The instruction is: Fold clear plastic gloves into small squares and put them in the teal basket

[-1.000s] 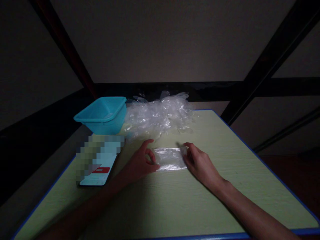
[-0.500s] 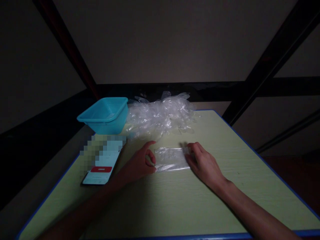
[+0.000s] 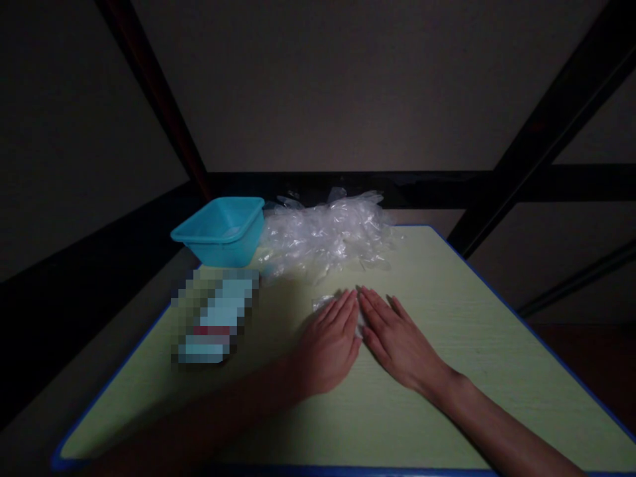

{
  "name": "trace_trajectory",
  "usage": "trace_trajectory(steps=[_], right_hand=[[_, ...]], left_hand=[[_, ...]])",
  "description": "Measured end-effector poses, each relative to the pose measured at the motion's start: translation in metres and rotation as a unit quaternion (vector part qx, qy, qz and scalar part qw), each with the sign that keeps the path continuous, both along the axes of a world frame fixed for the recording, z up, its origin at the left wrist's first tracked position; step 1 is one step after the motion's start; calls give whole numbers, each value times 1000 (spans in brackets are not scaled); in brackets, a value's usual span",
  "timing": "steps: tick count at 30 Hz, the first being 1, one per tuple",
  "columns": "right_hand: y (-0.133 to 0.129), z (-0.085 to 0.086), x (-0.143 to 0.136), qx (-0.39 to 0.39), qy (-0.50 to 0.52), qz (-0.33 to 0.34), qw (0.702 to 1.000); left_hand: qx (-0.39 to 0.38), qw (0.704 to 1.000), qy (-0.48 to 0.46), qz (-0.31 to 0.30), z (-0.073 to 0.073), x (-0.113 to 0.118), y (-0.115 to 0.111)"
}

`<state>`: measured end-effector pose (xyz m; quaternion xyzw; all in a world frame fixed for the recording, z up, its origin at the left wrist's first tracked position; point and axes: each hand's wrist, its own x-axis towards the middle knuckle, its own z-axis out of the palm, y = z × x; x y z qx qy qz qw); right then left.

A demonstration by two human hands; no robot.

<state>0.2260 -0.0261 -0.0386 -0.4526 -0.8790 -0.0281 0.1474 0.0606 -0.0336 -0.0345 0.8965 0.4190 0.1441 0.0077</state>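
A folded clear plastic piece (image 3: pixel 322 303), perhaps a disposable glove, lies flat on the table and is mostly hidden under my hands. My left hand (image 3: pixel 332 344) rests flat across it, fingers stretched forward. Close beside it, my right hand (image 3: pixel 397 338) lies with straight fingers on the right end of the plastic. The fingertips of both hands almost meet. Beyond them is a heap of crumpled clear plastic gloves (image 3: pixel 328 232).
A blue plastic basin (image 3: pixel 221 248) stands at the back left, against the heap. In front of it lies a phone (image 3: pixel 223 311), partly blurred out. The pale table (image 3: pixel 477 358) has a blue edge; a wall rises behind.
My left hand has gone from a curled pinch at the plastic's left end to lying flat over it. My right hand has straightened its fingers and flattened. The view has shifted slightly.
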Motion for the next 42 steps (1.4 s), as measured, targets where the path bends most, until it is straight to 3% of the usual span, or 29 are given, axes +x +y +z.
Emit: trace_trajectory(steps=[7, 20, 42], right_hand=[[1, -9, 5, -6, -46, -12, 999], [1, -14, 7, 47, -47, 2, 998], [2, -17, 9, 40, -22, -6, 999]], left_hand=[[-2, 1000, 30, 4, -9, -6, 3], [-3, 999, 37, 3, -6, -5, 1], [-16, 999, 21, 43, -7, -5, -2]])
